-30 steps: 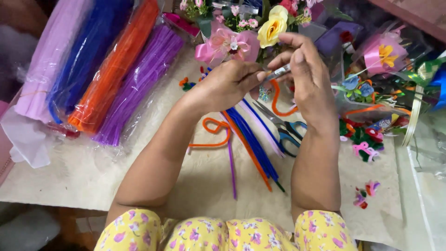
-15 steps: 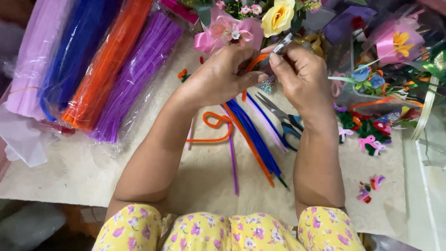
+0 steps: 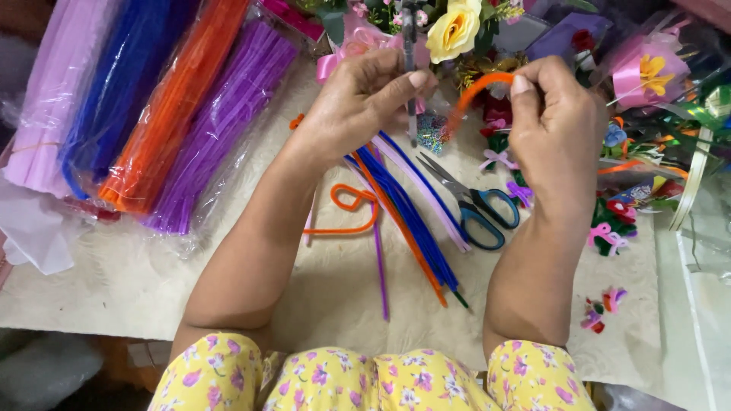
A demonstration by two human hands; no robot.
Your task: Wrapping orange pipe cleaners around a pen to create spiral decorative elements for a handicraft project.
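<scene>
Head view: your left hand (image 3: 358, 103) pinches a thin grey metal rod (image 3: 410, 72) upright. The fingers of your right hand (image 3: 560, 125) pinch one end of a fuzzy orange pipe cleaner (image 3: 476, 91), arching between both hands above the tabletop (image 3: 137, 281). Blue-handled scissors (image 3: 472, 202) lie below, beside loose blue, orange and lilac stems (image 3: 411, 221). Clear plastic bags (image 3: 152, 106) at left hold pipe-cleaner bundles.

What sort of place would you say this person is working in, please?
Probably a home craft table for making decorative flowers: bagged pipe cleaner bundles, loose pipe cleaners, scissors and artificial flowers surround the hands, which bend an orange pipe cleaner.
</scene>
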